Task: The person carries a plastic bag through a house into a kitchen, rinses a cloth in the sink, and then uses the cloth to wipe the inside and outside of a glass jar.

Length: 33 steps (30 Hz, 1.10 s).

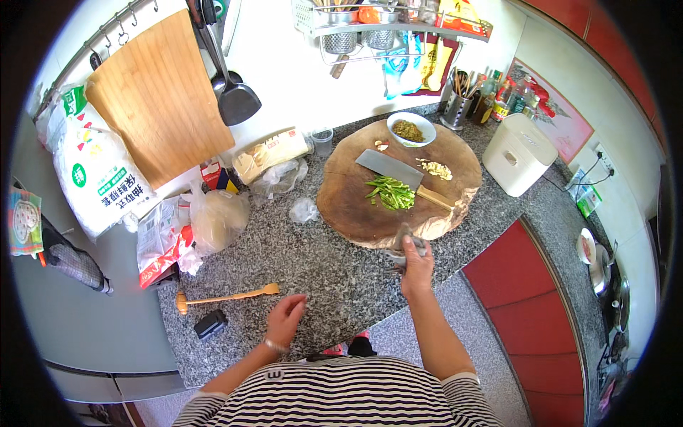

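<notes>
My right hand [418, 267] grips a crumpled grey cloth [404, 246] at the front edge of a round wooden chopping block [347, 197]. My left hand [286, 317] is over the granite counter with nothing in it, fingers loosely curled, right of a wooden mallet-like massager [229, 297] and a small black case [211, 324]. On the block lie a cleaver [391, 168] with a wooden handle, cut green vegetable pieces [392, 193], chopped garlic [437, 169] and a few small pieces beside a white bowl [411, 129] of brownish-green food.
Plastic bags [217, 219] and packages stand on the left of the counter [320, 267], near a leaning wooden board [160, 101]. A cream container [517, 155], bottles [501, 101] and a metal utensil holder [456, 109] stand at right. A wire rack [400, 26] hangs above.
</notes>
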Each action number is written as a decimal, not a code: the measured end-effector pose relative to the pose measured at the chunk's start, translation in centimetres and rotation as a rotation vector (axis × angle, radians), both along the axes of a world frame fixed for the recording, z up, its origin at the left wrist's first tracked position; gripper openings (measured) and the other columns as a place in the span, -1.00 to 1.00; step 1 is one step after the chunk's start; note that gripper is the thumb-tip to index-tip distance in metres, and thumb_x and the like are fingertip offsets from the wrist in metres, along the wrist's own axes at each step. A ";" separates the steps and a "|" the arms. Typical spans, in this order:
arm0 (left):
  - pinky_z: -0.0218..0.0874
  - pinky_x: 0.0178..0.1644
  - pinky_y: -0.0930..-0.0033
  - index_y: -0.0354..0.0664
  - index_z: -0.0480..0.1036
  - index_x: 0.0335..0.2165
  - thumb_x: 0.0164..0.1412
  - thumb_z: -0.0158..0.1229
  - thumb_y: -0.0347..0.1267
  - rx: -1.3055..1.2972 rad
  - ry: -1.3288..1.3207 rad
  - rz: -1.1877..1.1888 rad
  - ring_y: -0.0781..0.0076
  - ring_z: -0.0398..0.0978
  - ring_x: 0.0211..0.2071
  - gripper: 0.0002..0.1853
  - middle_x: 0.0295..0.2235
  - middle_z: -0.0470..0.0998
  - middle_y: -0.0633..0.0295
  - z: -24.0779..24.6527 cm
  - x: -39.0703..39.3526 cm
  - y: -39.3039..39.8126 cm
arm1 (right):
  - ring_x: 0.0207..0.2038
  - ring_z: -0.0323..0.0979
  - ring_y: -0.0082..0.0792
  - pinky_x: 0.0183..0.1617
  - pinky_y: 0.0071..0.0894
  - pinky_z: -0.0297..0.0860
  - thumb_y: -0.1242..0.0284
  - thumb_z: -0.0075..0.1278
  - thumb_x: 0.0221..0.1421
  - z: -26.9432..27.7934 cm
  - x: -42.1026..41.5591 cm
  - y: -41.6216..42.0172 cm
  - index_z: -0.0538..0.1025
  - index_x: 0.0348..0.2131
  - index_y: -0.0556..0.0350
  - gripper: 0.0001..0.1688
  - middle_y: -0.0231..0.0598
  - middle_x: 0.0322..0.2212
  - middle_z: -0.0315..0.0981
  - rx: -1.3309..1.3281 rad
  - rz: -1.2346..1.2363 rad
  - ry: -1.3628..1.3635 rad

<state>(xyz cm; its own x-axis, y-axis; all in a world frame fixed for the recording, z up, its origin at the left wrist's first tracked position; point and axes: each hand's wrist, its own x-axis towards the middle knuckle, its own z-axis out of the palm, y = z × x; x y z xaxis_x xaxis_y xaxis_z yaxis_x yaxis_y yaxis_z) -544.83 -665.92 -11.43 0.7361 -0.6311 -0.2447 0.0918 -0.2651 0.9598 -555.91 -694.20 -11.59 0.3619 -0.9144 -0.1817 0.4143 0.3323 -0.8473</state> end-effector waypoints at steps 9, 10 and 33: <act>0.09 0.20 -0.14 -0.62 0.05 0.07 0.37 -0.43 -0.02 -0.362 1.101 -0.081 -0.32 0.22 0.09 -0.27 0.06 0.21 -0.38 -3.9 4.2 -16.3 | -0.43 0.39 -0.20 -0.32 -0.25 0.36 0.31 0.19 -0.04 -2.8 2.7 -3.3 0.48 -0.39 0.12 -0.71 -0.14 -0.48 0.43 -0.913 -0.140 0.806; 0.09 0.20 -0.15 -0.62 0.06 0.06 0.36 -0.45 -0.01 -0.316 1.117 -0.055 -0.33 0.22 0.09 -0.26 0.06 0.21 -0.39 -3.7 4.5 -17.3 | -0.41 0.38 -0.14 -0.31 -0.21 0.36 0.32 0.19 -0.06 -2.8 3.6 -2.8 0.48 -0.40 0.11 -0.72 -0.13 -0.47 0.42 -1.066 -0.175 0.849; 0.31 0.00 0.11 -0.13 0.36 -0.05 0.30 -0.13 -0.18 -0.329 0.897 -0.292 0.33 0.46 -0.09 -0.63 -0.10 0.48 0.18 -3.2 2.7 -18.3 | -0.38 0.38 -0.54 -0.32 -0.51 0.35 0.28 0.16 0.00 2.5 1.9 -0.1 0.48 -0.29 0.06 -0.69 -0.37 -0.49 0.44 -0.359 0.574 0.465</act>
